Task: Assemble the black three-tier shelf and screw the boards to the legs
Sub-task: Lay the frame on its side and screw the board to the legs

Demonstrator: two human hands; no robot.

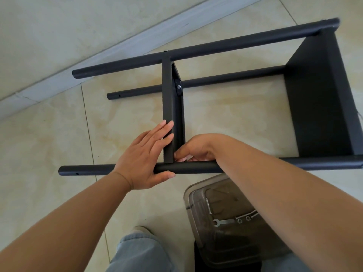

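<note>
The black shelf frame lies on its side on the tiled floor. The near leg (196, 167) runs left to right; two more legs (196, 49) lie farther off. An end board (322, 99) sits at the right, and a middle board (168, 99) stands edge-on between the legs. My left hand (145, 156) is flat against the middle board's left face, thumb under the near leg. My right hand (193, 149) is curled at the joint of that board and the near leg, fingertips pinched on something small and hidden.
A clear plastic box (198, 191) by my knees holds a small wrench (223, 221), a long bolt and some nuts. A bracket with a bolt (178, 87) shows on the middle board. A wall skirting runs along the far left. My jeans and a shoe are at the bottom.
</note>
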